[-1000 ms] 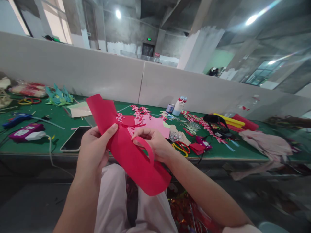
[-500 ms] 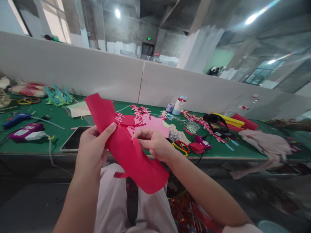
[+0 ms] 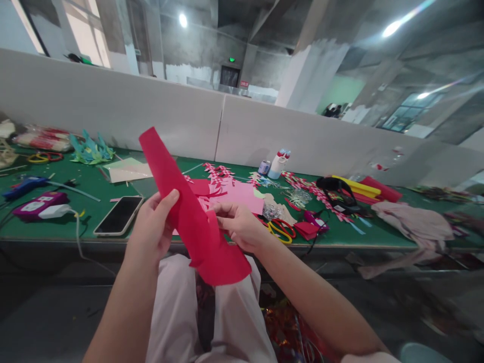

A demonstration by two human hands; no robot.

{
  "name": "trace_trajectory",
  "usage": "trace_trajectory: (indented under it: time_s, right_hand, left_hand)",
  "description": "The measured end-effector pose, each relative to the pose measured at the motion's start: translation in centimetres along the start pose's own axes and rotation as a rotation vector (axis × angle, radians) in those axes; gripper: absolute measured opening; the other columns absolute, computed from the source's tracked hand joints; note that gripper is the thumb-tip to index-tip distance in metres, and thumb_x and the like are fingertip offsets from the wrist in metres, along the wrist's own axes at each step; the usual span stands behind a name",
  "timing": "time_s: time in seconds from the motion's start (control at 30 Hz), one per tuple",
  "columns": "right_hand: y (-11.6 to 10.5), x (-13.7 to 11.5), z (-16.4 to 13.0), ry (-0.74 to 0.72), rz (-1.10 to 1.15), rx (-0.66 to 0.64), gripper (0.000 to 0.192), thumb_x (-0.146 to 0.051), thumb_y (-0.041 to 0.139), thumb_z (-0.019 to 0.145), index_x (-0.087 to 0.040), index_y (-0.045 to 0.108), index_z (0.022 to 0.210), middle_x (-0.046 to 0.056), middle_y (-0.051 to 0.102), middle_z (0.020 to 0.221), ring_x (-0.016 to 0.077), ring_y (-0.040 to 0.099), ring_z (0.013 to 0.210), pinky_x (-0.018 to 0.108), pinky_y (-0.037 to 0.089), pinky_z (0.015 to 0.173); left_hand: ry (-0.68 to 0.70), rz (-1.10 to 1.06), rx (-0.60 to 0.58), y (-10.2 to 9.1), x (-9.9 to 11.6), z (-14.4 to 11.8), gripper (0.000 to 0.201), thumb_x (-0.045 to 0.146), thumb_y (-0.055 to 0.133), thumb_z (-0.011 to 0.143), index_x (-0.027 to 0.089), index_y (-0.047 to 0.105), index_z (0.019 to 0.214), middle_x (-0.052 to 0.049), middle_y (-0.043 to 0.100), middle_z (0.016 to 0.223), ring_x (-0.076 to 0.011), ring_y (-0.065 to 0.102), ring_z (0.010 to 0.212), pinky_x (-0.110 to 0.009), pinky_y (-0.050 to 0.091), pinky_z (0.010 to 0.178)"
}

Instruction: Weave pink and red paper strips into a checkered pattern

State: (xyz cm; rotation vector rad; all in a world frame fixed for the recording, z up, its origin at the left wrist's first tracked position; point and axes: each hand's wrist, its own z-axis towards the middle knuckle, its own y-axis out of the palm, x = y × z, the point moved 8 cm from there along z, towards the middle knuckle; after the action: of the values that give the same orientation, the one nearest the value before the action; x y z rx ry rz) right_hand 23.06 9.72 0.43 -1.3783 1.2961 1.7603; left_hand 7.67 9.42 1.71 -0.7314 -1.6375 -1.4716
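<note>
While raised side by side above the lap at centre frame, both forearms rise from the bottom edge and meet at one red paper sheet point(image 3: 192, 217). Left hand point(image 3: 151, 229): palm turned toward the camera's right, thumb laid flat on the front of the sheet, remaining fingers curled behind it, so closed in a pinch on the sheet's left edge. Right hand point(image 3: 240, 227): knuckles up, fingers bent and pressed together at the sheet's right edge about midway along, gripping it there.

Sheet held in the air, just in front of the table edge, standing nearly on end. Long axis runs from upper left to lower right: narrow squared end pointing up and left toward the partition, broad rounded end hanging low over the pale trousers point(image 3: 177, 312). Slight curl along the length, with a small flap sticking out low on the left edge.

Beyond the hands, a green table point(image 3: 68, 212) spanning the frame's middle. Lying on it: a dark phone point(image 3: 119, 216) just left of the left hand, pink cut paper point(image 3: 238, 194) behind the sheet, scissors point(image 3: 282, 229) with red and yellow handles right of the right hand, a white bottle point(image 3: 278, 164) farther back. Grey partition point(image 3: 113, 111) behind the table; bare concrete hall with ceiling lamps across the top.
</note>
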Motion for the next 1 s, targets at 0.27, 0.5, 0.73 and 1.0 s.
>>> trace_trajectory:
  time_s: [0.27, 0.5, 0.73, 1.0]
  right_hand:
    - [-0.3, -0.1, 0.4, -0.075, 0.074, 0.109, 0.034, -0.030, 0.088, 0.051, -0.017, 0.069, 0.076, -0.003, 0.066, 0.069, 0.0087, 0.060, 0.065, 0.020, 0.048, 0.062]
    - [0.1, 0.3, -0.2, -0.029, 0.167, 0.121, 0.035, -0.031, 0.089, 0.050, -0.016, 0.069, 0.073, -0.004, 0.064, 0.066, 0.0076, 0.060, 0.062, 0.019, 0.048, 0.062]
    - [0.6, 0.4, -0.2, -0.048, 0.195, 0.093, 0.034, -0.032, 0.089, 0.052, -0.017, 0.068, 0.074, -0.005, 0.063, 0.064, 0.0058, 0.056, 0.057, 0.018, 0.047, 0.058]
    - [0.5, -0.3, -0.1, -0.109, 0.131, 0.056, 0.033, -0.029, 0.090, 0.049, -0.018, 0.068, 0.071, -0.005, 0.064, 0.064, 0.0068, 0.056, 0.058, 0.019, 0.046, 0.059]
  left_hand:
    - [-0.086, 0.095, -0.048, 0.4, -1.6, -1.2, 0.053, 0.023, 0.089, 0.047, 0.016, 0.065, 0.093, -0.004, 0.073, 0.084, -0.0167, 0.069, 0.068, -0.023, 0.056, 0.060]
    - [-0.038, 0.116, 0.045, 0.9, -0.4, -2.4, 0.053, 0.022, 0.090, 0.040, 0.015, 0.065, 0.087, -0.003, 0.072, 0.077, -0.0177, 0.068, 0.063, -0.025, 0.056, 0.056]
    - [-0.033, 0.129, 0.060, 0.9, -0.1, -2.9, 0.052, 0.023, 0.089, 0.043, 0.017, 0.064, 0.088, -0.002, 0.072, 0.078, -0.0174, 0.068, 0.064, -0.027, 0.057, 0.058]
    - [-0.032, 0.134, 0.086, 0.8, -0.1, -2.8, 0.047, 0.021, 0.088, 0.045, 0.018, 0.064, 0.084, -0.003, 0.073, 0.079, -0.0193, 0.069, 0.067, -0.028, 0.057, 0.058]
